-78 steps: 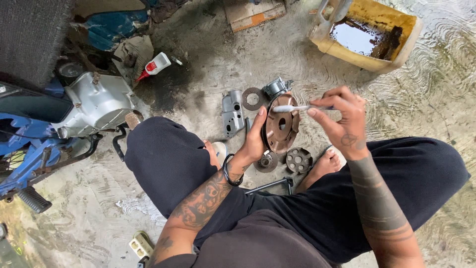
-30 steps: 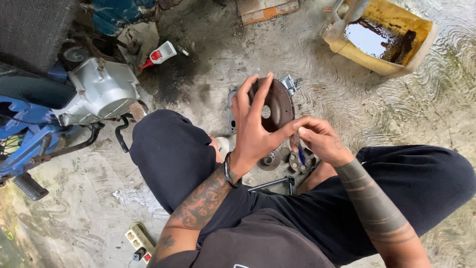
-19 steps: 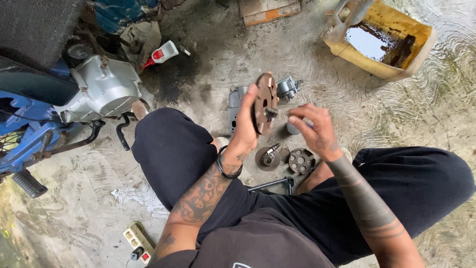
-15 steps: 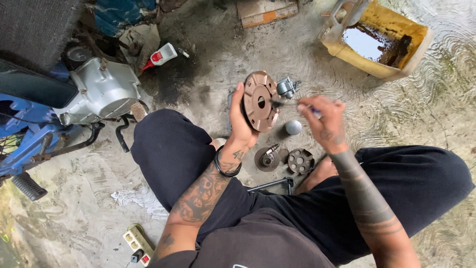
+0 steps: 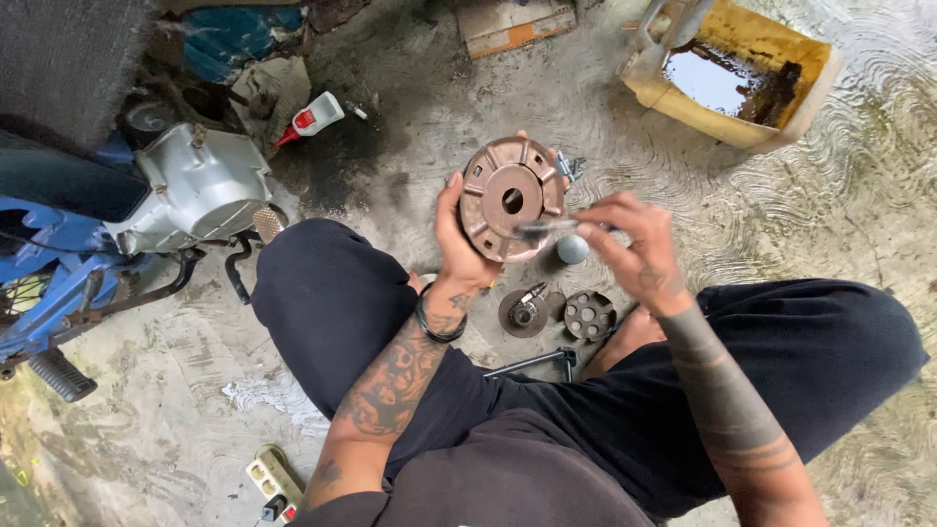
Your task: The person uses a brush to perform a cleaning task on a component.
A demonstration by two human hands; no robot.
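A: Where is the disc (image 5: 511,198)?
B: Gripped by the left hand (image 5: 459,244) at its edge, above the floor parts, flat face toward the camera, centre hole visible.
A: Right hand (image 5: 634,244)?
B: Pinching a thin blurred tool (image 5: 547,229) lying crosswise over the disc's lower rim.
A: Surroundings?
B: A grey ball (image 5: 573,250) just beside the disc; two round parts (image 5: 556,312) below; an oil tub (image 5: 732,73) well apart; an engine (image 5: 200,190) at left.

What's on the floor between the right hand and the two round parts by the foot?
Head view: a small grey ball-like knob sits just under the right hand, above the two round parts; otherwise bare concrete.
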